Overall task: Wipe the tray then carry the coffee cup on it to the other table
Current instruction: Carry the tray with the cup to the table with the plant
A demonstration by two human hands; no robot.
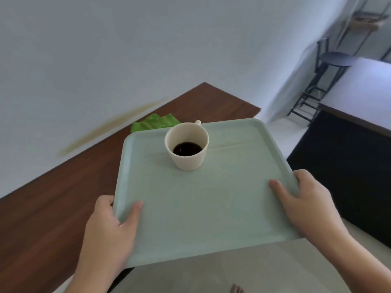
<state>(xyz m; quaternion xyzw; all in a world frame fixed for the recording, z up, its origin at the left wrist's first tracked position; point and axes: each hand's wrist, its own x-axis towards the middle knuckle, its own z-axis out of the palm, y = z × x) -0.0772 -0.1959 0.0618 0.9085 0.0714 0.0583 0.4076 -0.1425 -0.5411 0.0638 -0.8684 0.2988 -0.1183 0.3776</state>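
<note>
- The brown tabletop (53, 208) is on the left, with a green cloth (154, 124) near its far edge.
- The flat green tray (201, 208) is up in the air, partly over the tabletop's right edge. It looks stiff and light.
- The left hand (110, 225) and right hand (304, 199) are each clamped on a near corner of the tray.
- The coffee cup (187, 145) stands near the tray's far edge. It could slide and spill, so keep the tray level.
</note>
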